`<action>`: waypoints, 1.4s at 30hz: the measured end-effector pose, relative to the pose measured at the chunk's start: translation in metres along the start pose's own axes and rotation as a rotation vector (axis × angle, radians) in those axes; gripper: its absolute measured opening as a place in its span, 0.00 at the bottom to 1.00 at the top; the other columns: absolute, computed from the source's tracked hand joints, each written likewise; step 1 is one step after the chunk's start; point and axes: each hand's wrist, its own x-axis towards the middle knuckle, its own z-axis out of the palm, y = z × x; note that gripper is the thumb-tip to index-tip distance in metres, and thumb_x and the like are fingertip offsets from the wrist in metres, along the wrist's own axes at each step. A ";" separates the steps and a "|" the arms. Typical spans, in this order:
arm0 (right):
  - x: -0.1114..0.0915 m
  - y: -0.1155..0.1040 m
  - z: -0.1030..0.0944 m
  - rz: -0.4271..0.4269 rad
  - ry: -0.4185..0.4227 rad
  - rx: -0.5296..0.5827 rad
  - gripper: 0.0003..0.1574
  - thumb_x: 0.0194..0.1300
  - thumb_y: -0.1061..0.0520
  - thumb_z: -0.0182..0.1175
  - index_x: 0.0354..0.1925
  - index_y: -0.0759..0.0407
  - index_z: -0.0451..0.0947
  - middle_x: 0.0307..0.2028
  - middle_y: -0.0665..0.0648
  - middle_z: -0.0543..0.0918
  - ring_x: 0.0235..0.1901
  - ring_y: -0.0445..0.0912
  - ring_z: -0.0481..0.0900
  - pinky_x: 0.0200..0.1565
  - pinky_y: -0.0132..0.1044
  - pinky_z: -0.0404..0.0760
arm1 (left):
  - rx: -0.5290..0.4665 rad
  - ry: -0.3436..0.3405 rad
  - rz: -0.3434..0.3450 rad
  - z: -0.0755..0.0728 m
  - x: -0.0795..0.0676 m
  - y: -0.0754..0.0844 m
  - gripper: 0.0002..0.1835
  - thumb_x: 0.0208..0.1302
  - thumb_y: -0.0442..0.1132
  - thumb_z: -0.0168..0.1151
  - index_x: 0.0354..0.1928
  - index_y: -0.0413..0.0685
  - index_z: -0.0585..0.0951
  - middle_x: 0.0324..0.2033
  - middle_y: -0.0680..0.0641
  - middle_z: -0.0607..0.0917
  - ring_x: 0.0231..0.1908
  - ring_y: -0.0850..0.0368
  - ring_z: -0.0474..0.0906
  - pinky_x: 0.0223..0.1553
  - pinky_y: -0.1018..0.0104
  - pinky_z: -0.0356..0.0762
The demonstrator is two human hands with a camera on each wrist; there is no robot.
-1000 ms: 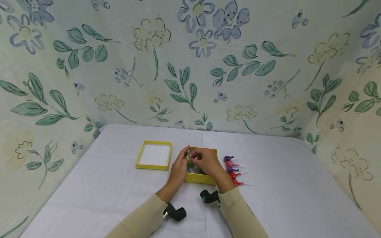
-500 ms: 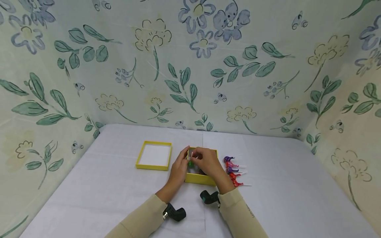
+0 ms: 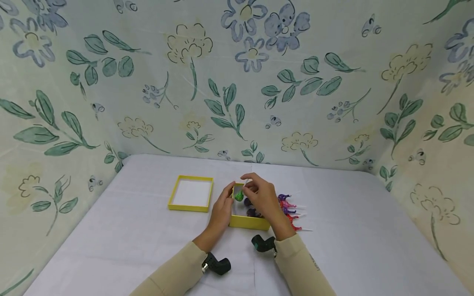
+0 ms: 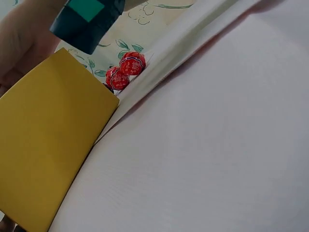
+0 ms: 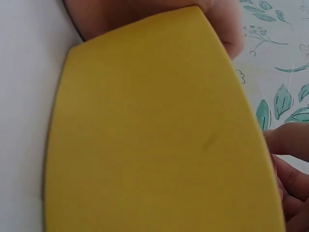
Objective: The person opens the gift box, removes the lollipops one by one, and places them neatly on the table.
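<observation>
Holding a green lollipop [image 3: 239, 196] by its white stick [image 3: 245, 183]: right hand [image 3: 263, 199], thumb and fingertips pinched together, center of head view. Green head hangs below the fingers, tilted, over the far left corner of the open yellow box [image 3: 249, 222]; cannot tell if it touches bottom or wall. Left hand [image 3: 221, 210] grips the box's left wall, fingers along the outside, thumb at the rim. Dark round candies [image 3: 252, 212] inside the box, partly behind right hand; details too small.

Right of the box, a row of lollipops on the table: purple, pink [image 3: 286, 204], purple, then red toward the bottom, sticks pointing to frame right, row partly covered by right hand and forearm. Yellow lid [image 3: 188, 208], white inside, left of center, apart from the box.

Left wrist view: box wall fills lower left, two red wrapped heads [image 4: 131, 64] near top center. Right wrist view: box wall fills the middle, right-hand fingers at right edge, left hand at top. White tablecloth [image 3: 111, 238], floral backdrop [image 3: 155, 70] behind, beige sleeves [image 3: 170, 269], black device [image 3: 219, 266] on each wrist.
</observation>
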 end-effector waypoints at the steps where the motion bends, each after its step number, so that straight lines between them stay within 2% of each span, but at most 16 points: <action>1: 0.000 -0.001 -0.003 -0.001 0.012 0.009 0.17 0.64 0.59 0.63 0.51 0.47 0.78 0.34 0.50 0.85 0.28 0.41 0.79 0.31 0.32 0.82 | 0.001 0.000 -0.003 -0.001 0.000 0.000 0.29 0.69 0.37 0.37 0.72 0.54 0.62 0.70 0.54 0.64 0.69 0.55 0.59 0.68 0.55 0.60; 7: 0.004 -0.002 -0.018 0.023 0.058 0.038 0.09 0.62 0.58 0.65 0.42 0.52 0.79 0.33 0.50 0.85 0.29 0.44 0.79 0.32 0.35 0.81 | 0.003 0.004 -0.008 -0.002 0.000 -0.001 0.29 0.70 0.37 0.37 0.72 0.56 0.62 0.70 0.54 0.63 0.69 0.55 0.59 0.68 0.56 0.59; 13: 0.002 0.001 -0.034 0.112 0.019 0.059 0.06 0.61 0.55 0.66 0.37 0.51 0.78 0.31 0.51 0.86 0.30 0.46 0.78 0.33 0.37 0.79 | 0.020 0.008 0.004 0.000 -0.001 0.001 0.28 0.70 0.37 0.37 0.72 0.54 0.62 0.70 0.52 0.64 0.69 0.54 0.59 0.69 0.57 0.58; 18: -0.004 0.008 -0.054 0.140 -0.019 0.081 0.07 0.61 0.53 0.66 0.37 0.52 0.79 0.31 0.54 0.86 0.31 0.50 0.80 0.34 0.36 0.79 | 0.008 0.003 0.010 0.001 -0.002 0.003 0.28 0.70 0.37 0.37 0.72 0.60 0.62 0.71 0.53 0.63 0.69 0.54 0.58 0.69 0.57 0.57; 23: -0.012 0.018 -0.074 0.181 -0.031 0.105 0.09 0.61 0.52 0.66 0.36 0.54 0.79 0.33 0.55 0.86 0.33 0.55 0.82 0.35 0.43 0.83 | 0.008 0.002 -0.006 0.000 0.000 0.002 0.28 0.70 0.38 0.37 0.72 0.59 0.62 0.71 0.54 0.62 0.70 0.56 0.58 0.69 0.57 0.56; 25: -0.016 0.022 -0.081 0.195 -0.022 0.111 0.10 0.61 0.51 0.66 0.36 0.55 0.79 0.34 0.55 0.86 0.35 0.56 0.82 0.38 0.46 0.84 | 0.004 0.003 -0.004 0.000 0.000 0.000 0.28 0.70 0.37 0.37 0.72 0.57 0.62 0.71 0.53 0.63 0.70 0.55 0.58 0.69 0.56 0.56; 28: -0.021 0.030 -0.091 0.217 -0.002 0.118 0.14 0.61 0.48 0.66 0.37 0.56 0.79 0.35 0.56 0.86 0.37 0.57 0.82 0.39 0.44 0.84 | 0.000 0.006 -0.013 0.000 0.001 0.000 0.28 0.70 0.38 0.37 0.72 0.58 0.62 0.71 0.54 0.63 0.70 0.56 0.58 0.69 0.57 0.56; 33: -0.031 0.049 -0.107 0.268 0.070 0.118 0.21 0.58 0.42 0.67 0.39 0.57 0.79 0.33 0.62 0.85 0.33 0.56 0.78 0.30 0.35 0.80 | 0.002 0.004 -0.009 0.001 0.002 0.000 0.28 0.70 0.38 0.36 0.72 0.57 0.62 0.71 0.54 0.63 0.70 0.55 0.58 0.70 0.56 0.55; 38: -0.036 0.066 -0.120 0.301 0.133 0.097 0.23 0.59 0.41 0.66 0.40 0.58 0.78 0.34 0.64 0.84 0.29 0.50 0.75 0.28 0.33 0.77 | 0.011 -0.002 -0.015 0.002 0.002 0.001 0.28 0.71 0.38 0.36 0.73 0.56 0.62 0.71 0.56 0.62 0.70 0.58 0.56 0.70 0.57 0.54; 42: -0.037 0.081 -0.128 0.375 0.163 0.097 0.22 0.61 0.42 0.65 0.42 0.58 0.78 0.38 0.65 0.84 0.33 0.55 0.76 0.32 0.35 0.78 | 0.011 0.007 -0.020 0.001 0.001 0.002 0.28 0.70 0.38 0.37 0.72 0.58 0.62 0.71 0.56 0.62 0.70 0.58 0.56 0.70 0.58 0.54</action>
